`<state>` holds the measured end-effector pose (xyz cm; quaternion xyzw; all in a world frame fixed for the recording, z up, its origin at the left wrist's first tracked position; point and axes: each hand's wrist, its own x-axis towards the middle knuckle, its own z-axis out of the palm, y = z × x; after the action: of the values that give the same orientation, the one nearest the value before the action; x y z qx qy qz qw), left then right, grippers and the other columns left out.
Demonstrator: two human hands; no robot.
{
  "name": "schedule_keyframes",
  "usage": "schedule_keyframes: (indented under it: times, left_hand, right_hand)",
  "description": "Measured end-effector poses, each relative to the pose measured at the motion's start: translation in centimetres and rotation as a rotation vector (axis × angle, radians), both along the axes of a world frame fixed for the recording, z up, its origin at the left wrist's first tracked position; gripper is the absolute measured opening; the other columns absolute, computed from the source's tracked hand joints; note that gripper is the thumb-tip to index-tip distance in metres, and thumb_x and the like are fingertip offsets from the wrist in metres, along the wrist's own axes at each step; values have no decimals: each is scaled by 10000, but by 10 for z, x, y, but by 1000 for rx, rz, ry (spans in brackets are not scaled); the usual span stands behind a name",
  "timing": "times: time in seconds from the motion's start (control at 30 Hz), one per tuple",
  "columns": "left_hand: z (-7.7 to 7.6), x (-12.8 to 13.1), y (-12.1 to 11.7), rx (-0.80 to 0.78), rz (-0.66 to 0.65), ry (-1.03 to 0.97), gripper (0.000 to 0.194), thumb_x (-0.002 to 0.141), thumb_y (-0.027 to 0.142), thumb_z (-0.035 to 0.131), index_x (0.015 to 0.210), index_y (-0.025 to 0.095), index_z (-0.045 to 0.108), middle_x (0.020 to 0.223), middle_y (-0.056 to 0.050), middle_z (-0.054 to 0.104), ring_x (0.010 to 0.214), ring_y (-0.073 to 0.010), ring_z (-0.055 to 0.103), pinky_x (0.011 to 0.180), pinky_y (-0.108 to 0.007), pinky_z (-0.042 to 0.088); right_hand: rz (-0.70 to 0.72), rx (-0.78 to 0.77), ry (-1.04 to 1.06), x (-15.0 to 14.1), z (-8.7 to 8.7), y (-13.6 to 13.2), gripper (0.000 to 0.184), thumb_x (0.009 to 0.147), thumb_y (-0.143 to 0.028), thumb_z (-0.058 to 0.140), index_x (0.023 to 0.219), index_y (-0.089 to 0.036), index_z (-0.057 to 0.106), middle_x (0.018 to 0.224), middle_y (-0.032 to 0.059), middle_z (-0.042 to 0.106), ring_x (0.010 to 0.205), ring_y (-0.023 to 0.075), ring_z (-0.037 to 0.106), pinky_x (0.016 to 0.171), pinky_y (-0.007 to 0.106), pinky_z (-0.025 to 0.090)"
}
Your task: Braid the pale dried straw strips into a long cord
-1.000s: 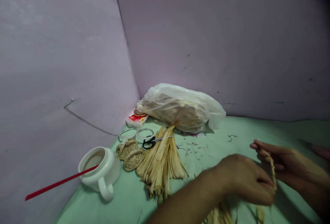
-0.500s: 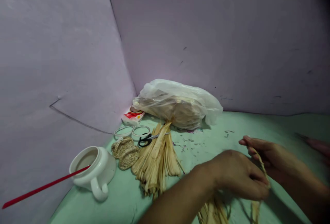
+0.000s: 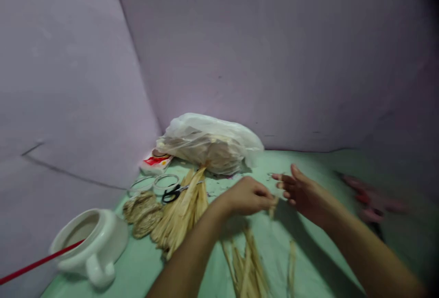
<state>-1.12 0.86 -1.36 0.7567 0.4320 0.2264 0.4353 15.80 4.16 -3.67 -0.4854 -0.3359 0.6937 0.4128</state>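
Note:
My left hand (image 3: 248,196) is closed in a pinch on a pale twisted strand of dried plant fibre (image 3: 272,209), whose short end hangs below the fingers. Just to its right, my right hand (image 3: 305,195) has its thumb raised and its fingers apart. A pale bit shows near those fingertips, too blurred to make out. Beneath the hands lie loose dried strips (image 3: 248,266) and a single thin strip (image 3: 291,266). Left of my left forearm is a larger bundle of dried strips (image 3: 181,218), with black-handled scissors (image 3: 170,194) resting at its upper part.
Two braided fibre coils (image 3: 148,222) sit near two tape rolls (image 3: 166,183). At the left stands a white ceramic pot (image 3: 113,238) with a red stick (image 3: 41,261). A plastic bag (image 3: 212,145) and a red-white box (image 3: 155,163) lie by the wall. A blurred pink tool (image 3: 372,197) is at right.
The view has swung right, so the table things appear further left. My hands have drawn level; my right hand has let go of the strand and its fingers have spread.

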Motion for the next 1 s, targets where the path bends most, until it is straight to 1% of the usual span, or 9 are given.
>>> schedule_keyframes:
  times: [0.07,0.17,0.3,0.43,0.6,0.7,0.83,0.9,1.0]
  left_hand:
    - [3,-9,4,-35,89,-40,203,617,248,494,596,93,624,498,32,440,511,-64,352,492,-170,288]
    - [7,-14,9,-91,181,-61,177,585,215,480,566,109,621,460,35,425,477,-61,323,459,-173,255]
    - [12,-9,7,-122,179,-64,161,556,199,465,536,126,607,430,42,393,446,-54,280,436,-176,221]
    - [12,-4,3,-139,165,-23,154,552,198,460,534,127,596,423,49,370,436,-52,261,435,-180,209]
    - [2,-3,11,-93,162,74,149,551,192,433,502,116,552,442,49,350,459,-58,278,453,-186,213]
    - [-12,-1,19,12,309,189,151,557,188,413,463,120,511,441,42,356,472,-71,328,470,-192,237]
    - [-30,10,32,125,557,266,210,602,197,384,479,122,536,454,25,394,511,-98,414,493,-199,261]
    - [-36,18,39,138,605,305,222,608,187,381,480,125,551,456,16,408,520,-105,437,494,-202,266]
    - [-42,30,50,147,660,399,228,627,192,400,541,135,603,510,-12,515,560,-125,492,514,-208,295]
  right_hand:
    - [32,-81,91,3,2,0,409,835,-425,337,833,-103,590,609,44,589,391,69,477,335,164,328]
    - [-56,-25,88,9,4,3,305,820,-367,404,860,-116,572,656,35,604,413,60,486,371,163,344]
    - [-100,23,96,13,5,4,247,786,-351,467,850,-131,558,729,38,605,466,60,510,407,164,375]
    - [-91,84,17,11,5,1,191,739,-309,539,810,-134,568,741,28,594,496,54,520,409,149,382]
    - [-164,106,26,12,6,3,121,745,-206,520,695,-104,565,574,7,552,430,33,472,410,138,387]
    - [-168,93,12,16,2,7,81,716,-171,528,692,-104,567,587,17,573,445,42,488,431,147,403]
    - [-176,166,-207,19,-19,19,45,671,-168,536,680,-128,556,572,7,586,445,71,495,431,176,388]
    - [-213,267,-420,19,-31,26,92,676,-176,503,695,-132,581,586,18,604,451,93,503,442,199,383]
    - [-237,459,-792,17,-43,30,186,708,-234,475,765,-155,634,705,42,654,619,141,573,567,227,405]
